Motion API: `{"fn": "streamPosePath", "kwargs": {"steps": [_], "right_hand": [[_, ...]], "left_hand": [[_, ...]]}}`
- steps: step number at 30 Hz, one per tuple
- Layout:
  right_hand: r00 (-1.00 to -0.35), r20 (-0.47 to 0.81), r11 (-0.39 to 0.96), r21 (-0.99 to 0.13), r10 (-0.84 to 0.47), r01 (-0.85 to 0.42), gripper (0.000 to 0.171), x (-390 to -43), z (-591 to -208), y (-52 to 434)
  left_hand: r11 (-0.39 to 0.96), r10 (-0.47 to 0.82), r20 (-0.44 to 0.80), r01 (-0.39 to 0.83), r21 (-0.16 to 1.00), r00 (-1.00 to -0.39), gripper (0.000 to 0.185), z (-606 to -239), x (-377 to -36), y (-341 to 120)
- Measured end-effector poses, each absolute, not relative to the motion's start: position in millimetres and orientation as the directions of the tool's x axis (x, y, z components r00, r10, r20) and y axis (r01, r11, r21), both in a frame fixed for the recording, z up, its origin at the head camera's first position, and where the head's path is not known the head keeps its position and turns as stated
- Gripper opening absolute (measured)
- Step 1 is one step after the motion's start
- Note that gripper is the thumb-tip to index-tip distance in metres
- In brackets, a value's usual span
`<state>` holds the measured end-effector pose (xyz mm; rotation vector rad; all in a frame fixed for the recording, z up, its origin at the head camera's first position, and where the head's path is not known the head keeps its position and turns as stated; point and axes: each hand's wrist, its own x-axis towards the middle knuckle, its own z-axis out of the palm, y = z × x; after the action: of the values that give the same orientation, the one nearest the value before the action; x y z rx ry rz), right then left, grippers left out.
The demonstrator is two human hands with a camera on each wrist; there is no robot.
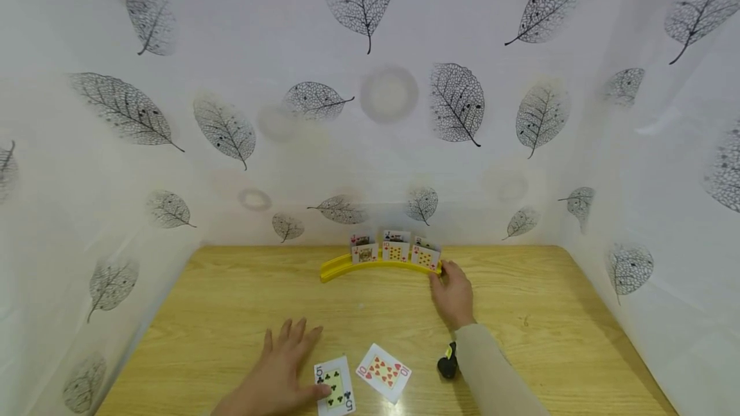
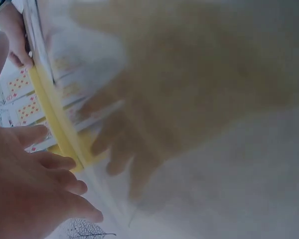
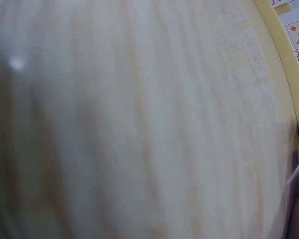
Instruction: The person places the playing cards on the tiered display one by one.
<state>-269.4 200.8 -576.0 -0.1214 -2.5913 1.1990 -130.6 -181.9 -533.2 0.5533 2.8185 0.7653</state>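
Observation:
A curved yellow card holder (image 1: 338, 268) stands near the back of the table with playing cards upright in two rows. In front are a jack (image 1: 365, 253), a ten of diamonds (image 1: 395, 251) and another diamond card (image 1: 425, 257); face cards show partly behind them. My right hand (image 1: 453, 294) grips the holder's right end between thumb and fingers. Low over the table, my left hand (image 1: 277, 364) has its fingers spread, its thumb over a clubs card (image 1: 333, 377); whether it touches cannot be told. Beside that card lies a ten of hearts (image 1: 383, 372).
The wooden table (image 1: 231, 300) is bordered behind and at the sides by white sheeting (image 1: 260, 31) printed with dark leaves. A small black object (image 1: 447, 366) with a yellow mark is beside my right forearm. In the left wrist view the table surface (image 2: 229, 174) mirrors the hand.

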Motion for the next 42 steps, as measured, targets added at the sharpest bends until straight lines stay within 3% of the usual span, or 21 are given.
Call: {"fn": "streamPosePath", "kwargs": {"steps": [13, 23, 42], "right_hand": [[-0.956, 0.22, 0.649, -0.759, 0.193, -0.044, 0.052, -266.3, -572.2, 199.0], [-0.952, 0.238, 0.655, -0.753, 0.191, -0.057, 0.05, -265.7, -573.7, 198.9], [-0.94, 0.286, 0.675, -0.732, 0.188, -0.087, 0.048, -267.3, -576.6, 199.6]], "left_hand": [[0.839, 0.395, -0.157, 0.286, 0.463, -0.905, 0.119, -543.6, -116.2, -184.5], [0.841, 0.373, -0.145, 0.268, 0.469, -0.917, 0.118, -542.3, -116.2, -182.6], [0.794, 0.302, -0.159, 0.156, 0.587, -0.94, 0.094, -533.6, -121.4, -177.6]]}}
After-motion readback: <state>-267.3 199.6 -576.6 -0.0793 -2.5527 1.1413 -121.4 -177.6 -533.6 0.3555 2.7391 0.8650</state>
